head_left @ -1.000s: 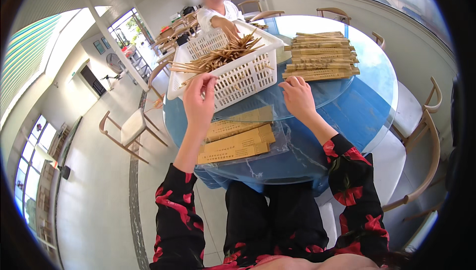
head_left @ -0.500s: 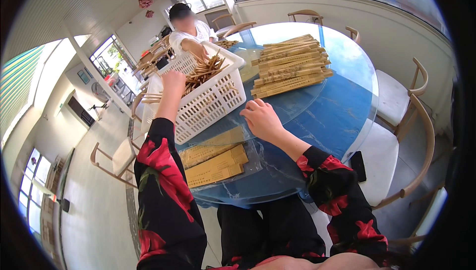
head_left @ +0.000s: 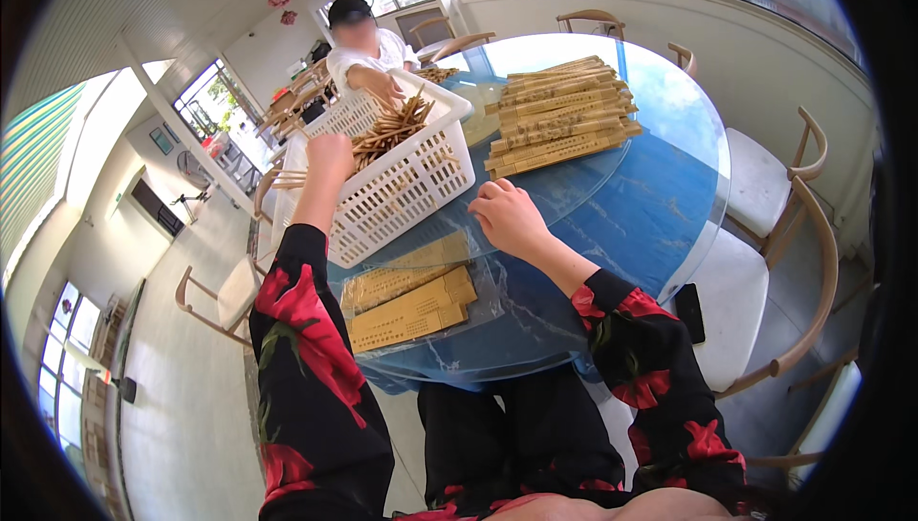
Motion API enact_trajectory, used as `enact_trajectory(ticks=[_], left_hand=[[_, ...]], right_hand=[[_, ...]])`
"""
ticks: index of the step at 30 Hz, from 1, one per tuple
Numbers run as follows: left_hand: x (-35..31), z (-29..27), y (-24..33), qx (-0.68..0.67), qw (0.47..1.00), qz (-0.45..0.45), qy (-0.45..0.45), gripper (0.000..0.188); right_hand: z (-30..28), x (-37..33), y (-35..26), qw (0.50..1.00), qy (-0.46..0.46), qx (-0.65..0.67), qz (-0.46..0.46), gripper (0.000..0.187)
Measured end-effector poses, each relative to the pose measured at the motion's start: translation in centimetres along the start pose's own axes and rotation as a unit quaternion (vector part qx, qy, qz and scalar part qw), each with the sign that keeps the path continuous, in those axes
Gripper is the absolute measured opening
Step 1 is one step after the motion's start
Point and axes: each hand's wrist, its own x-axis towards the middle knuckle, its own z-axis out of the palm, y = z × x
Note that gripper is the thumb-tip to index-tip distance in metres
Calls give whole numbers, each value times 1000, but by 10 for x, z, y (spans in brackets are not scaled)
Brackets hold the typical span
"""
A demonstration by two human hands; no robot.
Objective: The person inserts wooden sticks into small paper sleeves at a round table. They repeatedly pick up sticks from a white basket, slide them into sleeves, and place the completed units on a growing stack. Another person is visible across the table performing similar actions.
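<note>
While our left hand [head_left: 330,153] reaches over the near rim of the white slotted plastic basket [head_left: 402,191], toward the loose wooden sticks [head_left: 387,127] inside, we cannot tell its grip. Our right hand [head_left: 507,215] rests loosely curled, holding nothing, on the round blue glass counter [head_left: 650,196]. We judge this the picking stage; next comes closing on sticks.

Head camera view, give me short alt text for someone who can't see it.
The person's left hand reaches into a white basket of wooden sticks on a round blue table; the right hand rests beside it. Another person sits opposite.
</note>
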Motion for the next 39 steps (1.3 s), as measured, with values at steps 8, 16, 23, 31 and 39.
enact_trajectory(ticks=[8,16,23,31,39], left_hand=[[-18,-43,-13,-14,999,29,6,18],[-86,-76,-101,-34,998,-46,1,29],[-234,-109,-40,-338,917,-181,106,31],[-303,-91,104,-489,864,-56,108,19],[-293,-59,121,-581,813,-34,39,29]], right_hand=[[-5,-2,13,999,-18,-13,26,15],[6,2,3,1000,-10,8,6,14],[-9,6,-9,995,40,81,-47,18],[-30,1,-56,712,-182,664,136,40],[-47,22,8,726,88,664,157,35]])
